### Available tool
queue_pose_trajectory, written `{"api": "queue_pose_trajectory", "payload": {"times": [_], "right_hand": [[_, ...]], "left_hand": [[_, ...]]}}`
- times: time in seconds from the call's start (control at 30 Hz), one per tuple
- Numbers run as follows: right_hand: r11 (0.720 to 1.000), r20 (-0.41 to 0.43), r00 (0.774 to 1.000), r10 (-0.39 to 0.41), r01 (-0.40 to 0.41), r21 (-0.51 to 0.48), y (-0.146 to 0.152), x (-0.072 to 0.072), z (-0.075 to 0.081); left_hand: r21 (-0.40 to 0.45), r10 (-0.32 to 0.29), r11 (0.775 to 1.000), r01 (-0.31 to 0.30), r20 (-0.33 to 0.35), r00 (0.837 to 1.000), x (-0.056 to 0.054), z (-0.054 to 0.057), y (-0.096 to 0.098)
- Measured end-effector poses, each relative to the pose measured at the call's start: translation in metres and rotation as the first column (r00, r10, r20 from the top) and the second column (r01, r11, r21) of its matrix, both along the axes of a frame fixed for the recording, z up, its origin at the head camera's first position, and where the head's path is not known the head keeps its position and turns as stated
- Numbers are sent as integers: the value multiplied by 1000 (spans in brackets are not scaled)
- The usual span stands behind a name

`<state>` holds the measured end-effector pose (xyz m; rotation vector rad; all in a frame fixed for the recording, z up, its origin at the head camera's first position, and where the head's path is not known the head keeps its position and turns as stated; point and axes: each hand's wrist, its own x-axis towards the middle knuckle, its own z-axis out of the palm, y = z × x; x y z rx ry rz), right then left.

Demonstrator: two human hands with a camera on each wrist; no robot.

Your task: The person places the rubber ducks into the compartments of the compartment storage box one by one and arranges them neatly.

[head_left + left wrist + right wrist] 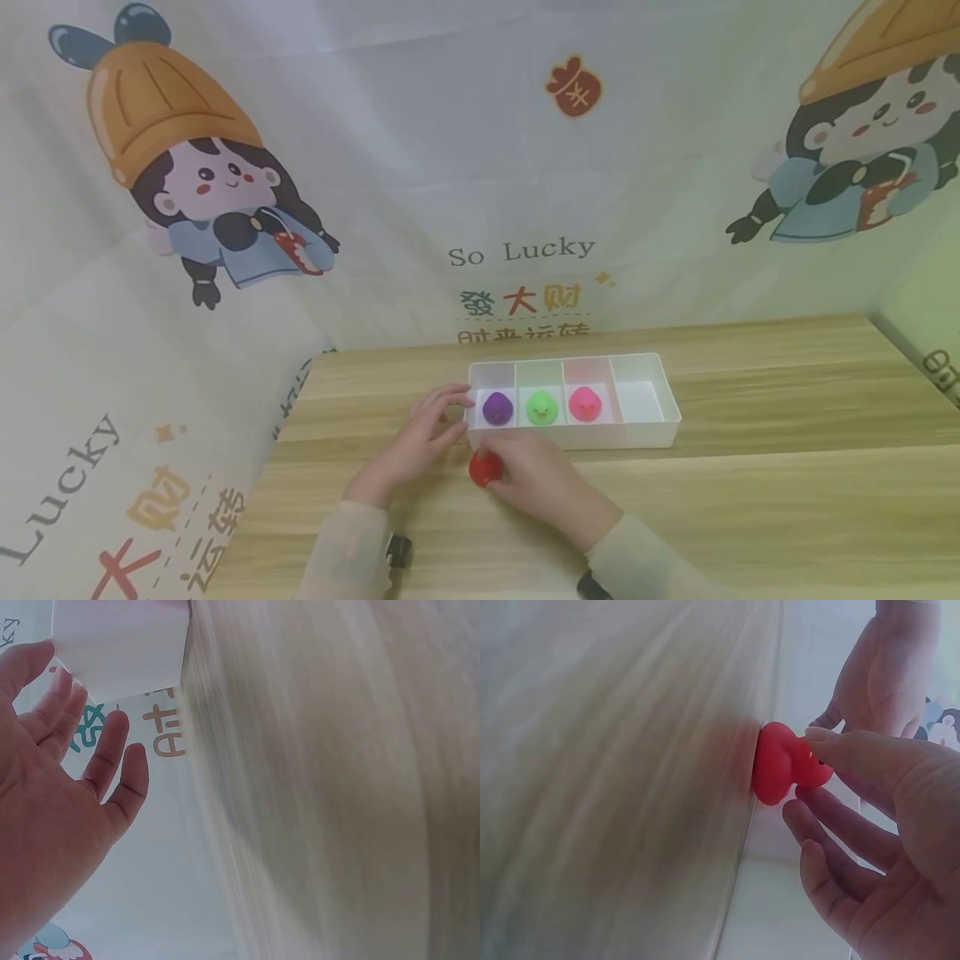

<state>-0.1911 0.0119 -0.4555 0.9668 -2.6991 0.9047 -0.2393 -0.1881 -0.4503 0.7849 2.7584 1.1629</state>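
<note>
A red toy duck (776, 765) is pinched between the thumb and fingers of my right hand (536, 483), just in front of the white box (585, 435). In the right wrist view the duck's base is at the table surface. My left hand (420, 437) is at the left end of the box with its fingers spread, the fingertips at the box's edge. The box has a row of compartments. From the left they hold a purple duck (497, 409), a green duck (542, 407) and a pink duck (585, 404); the rightmost compartment holds nothing.
The wood-grain table (787, 500) extends around the box on both sides and in front. A printed cloth (420, 167) with cartoon figures hangs behind the table and along its left side.
</note>
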Motion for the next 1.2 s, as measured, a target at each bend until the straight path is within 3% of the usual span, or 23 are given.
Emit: {"api": "queue_pose_trajectory", "payload": {"times": [0.67, 0.97, 1.2], "right_hand": [[999, 48, 998, -42, 40, 36, -3, -2, 1], [1000, 27, 999, -18, 18, -7, 3, -4, -7], [999, 26, 1000, 4, -3, -54, 9, 1, -2]], "left_hand": [[4, 0, 1000, 0, 8, 1000, 0, -1, 0], [4, -24, 1000, 24, -8, 1000, -1, -1, 0], [9, -28, 1000, 28, -13, 1000, -2, -1, 0]]}}
